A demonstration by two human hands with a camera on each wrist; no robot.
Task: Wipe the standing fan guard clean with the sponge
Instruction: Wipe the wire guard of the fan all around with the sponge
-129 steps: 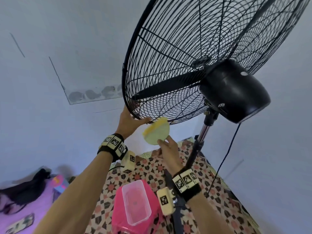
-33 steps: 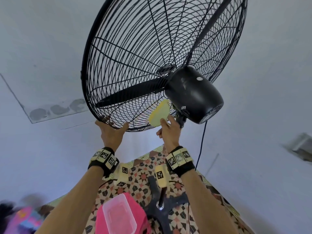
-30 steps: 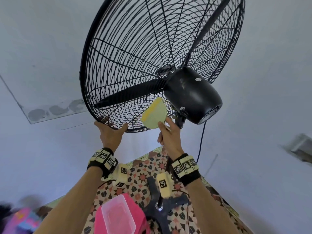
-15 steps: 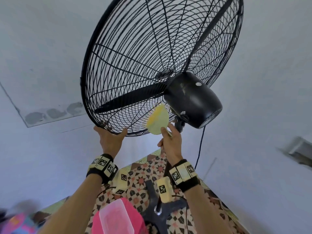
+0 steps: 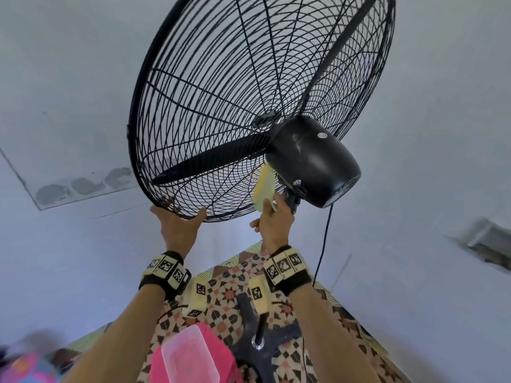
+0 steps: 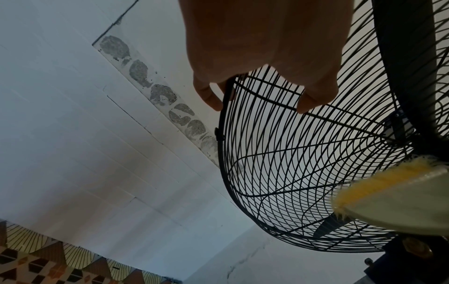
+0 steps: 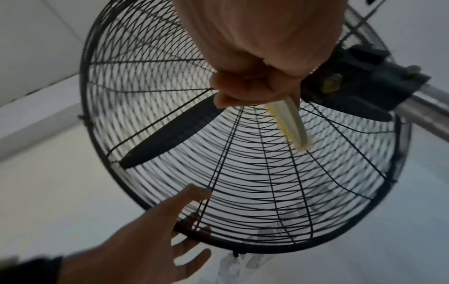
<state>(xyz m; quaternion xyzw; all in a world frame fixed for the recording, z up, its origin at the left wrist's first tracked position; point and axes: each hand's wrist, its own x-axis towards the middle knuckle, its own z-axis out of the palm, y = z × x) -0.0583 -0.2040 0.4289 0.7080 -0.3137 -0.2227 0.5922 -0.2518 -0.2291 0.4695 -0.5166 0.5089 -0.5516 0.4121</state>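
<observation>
Fan guard, black wire cage, filled the upper centre of the head frame, tilted, with its lower rim just above both your raised hands. Black motor housing sat right of centre against the back of the cage, one dark blade visible inside the wires, running lower left from the hub. Your left hand was at the bottom rim, centre-left of the frame: fingers curled up over the rim and through the wires, thumb spread wide to the right along the rim, so it held the guard. Left wrist view showed the same, fingertips hooked on the rim edge. Your right hand was just right of it, below the motor, pinching the sponge between thumb and curled fingers. Sponge was pale green with a yellow layer, standing edge-up, its upper end touching the rear wires right beside the motor housing. In the right wrist view, blurred, the sponge stuck out from your fist against the wires near the hub. Power cord hung down from the motor at right of centre. Lower frame: patterned floor mat, dark fan base with pole socket, pink tub with a clear lid at bottom centre. Marker bands on both wrists
</observation>
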